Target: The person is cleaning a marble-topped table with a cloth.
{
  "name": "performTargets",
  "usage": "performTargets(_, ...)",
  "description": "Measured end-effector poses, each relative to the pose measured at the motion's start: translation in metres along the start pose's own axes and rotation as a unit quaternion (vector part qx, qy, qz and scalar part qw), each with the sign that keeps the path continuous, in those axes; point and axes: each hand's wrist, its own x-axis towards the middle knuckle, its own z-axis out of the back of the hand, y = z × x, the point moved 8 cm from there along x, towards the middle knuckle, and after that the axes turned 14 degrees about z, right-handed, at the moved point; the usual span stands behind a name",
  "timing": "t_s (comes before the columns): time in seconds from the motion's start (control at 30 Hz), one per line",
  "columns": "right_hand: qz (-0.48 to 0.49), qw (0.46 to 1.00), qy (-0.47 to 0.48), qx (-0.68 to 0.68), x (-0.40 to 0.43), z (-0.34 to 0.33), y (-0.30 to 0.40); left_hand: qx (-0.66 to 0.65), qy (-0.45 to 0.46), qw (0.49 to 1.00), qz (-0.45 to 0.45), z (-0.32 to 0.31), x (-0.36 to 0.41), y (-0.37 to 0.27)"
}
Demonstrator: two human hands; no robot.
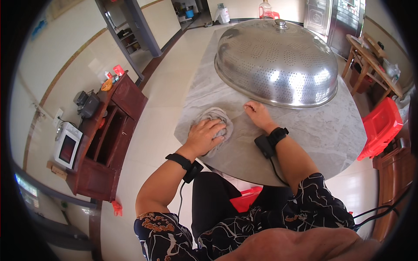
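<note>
A bunched grey cloth (214, 113) lies on the left part of the grey marble-patterned tabletop (240, 153). My left hand (205, 135) is on top of it, with its fingers spread and curled over the fabric. To the right, my right hand (259, 115) rests on the table in a loose fist, and I see nothing in it. Just beyond that hand stands a large perforated stainless-steel dome cover (277, 62) with a knob on top. Its near rim is close to my right knuckles but apart from them. What lies under the dome is hidden.
Red plastic stools (382, 129) stand at the table's right edge. A wooden side table (375, 65) is behind them. Along the left wall, a dark red cabinet (130, 98) carries a white microwave (68, 145). Black cables (375, 213) run from wrist-worn devices and at my right side.
</note>
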Motion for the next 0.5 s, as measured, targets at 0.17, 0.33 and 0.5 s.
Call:
performTargets(0.17, -0.012, 1.0, 0.006, 0.015, 0.0, 0.001, 0.005, 0.052, 0.0, 0.996, 0.07, -0.007, 0.038, 0.044)
performTargets(0.33, -0.017, 1.0, 0.019, 0.002, 0.001, 0.0, 0.006, 0.03, 0.019, 0.991, 0.13, -0.015, 0.074, 0.082)
performTargets(0.5, -0.02, 1.0, 0.014, 0.013, 0.005, -0.003, 0.004, 0.038, 0.038, 0.984, 0.169, -0.015, 0.1, 0.1)
